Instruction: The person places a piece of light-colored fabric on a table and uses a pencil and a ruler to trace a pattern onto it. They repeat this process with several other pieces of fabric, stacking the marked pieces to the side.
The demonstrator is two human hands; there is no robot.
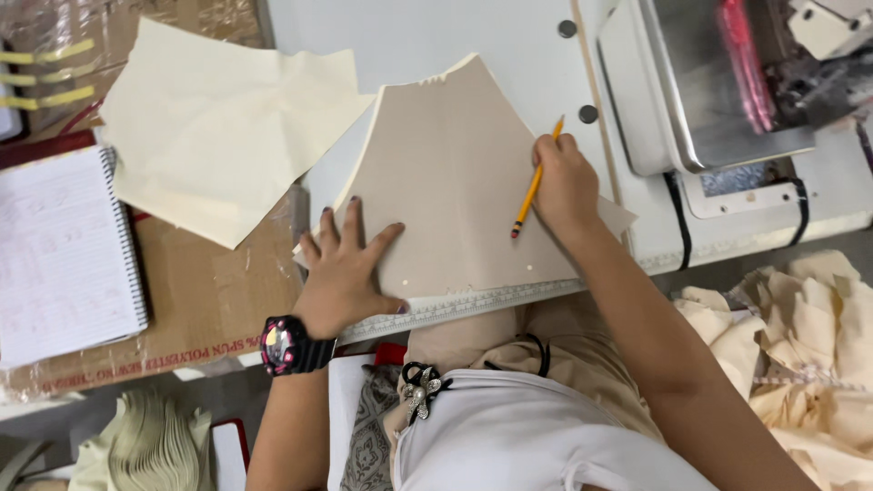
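A beige cardboard pattern piece point(450, 182) lies on the white sewing table point(427, 36). My left hand point(344, 268) presses flat on its lower left corner, fingers spread; a black and pink watch point(289, 345) is on that wrist. My right hand point(564, 182) rests at the pattern's right edge and grips a yellow pencil point(534, 186), tip pointing down onto the pattern. A clear ruler point(464, 305) runs along the table's front edge under the pattern.
Cream fabric pieces point(218, 123) lie at the upper left on a cardboard box point(195, 291). A spiral notebook point(64, 255) sits at far left. A sewing machine point(727, 91) stands at upper right. Piled cream fabric point(800, 336) is at lower right.
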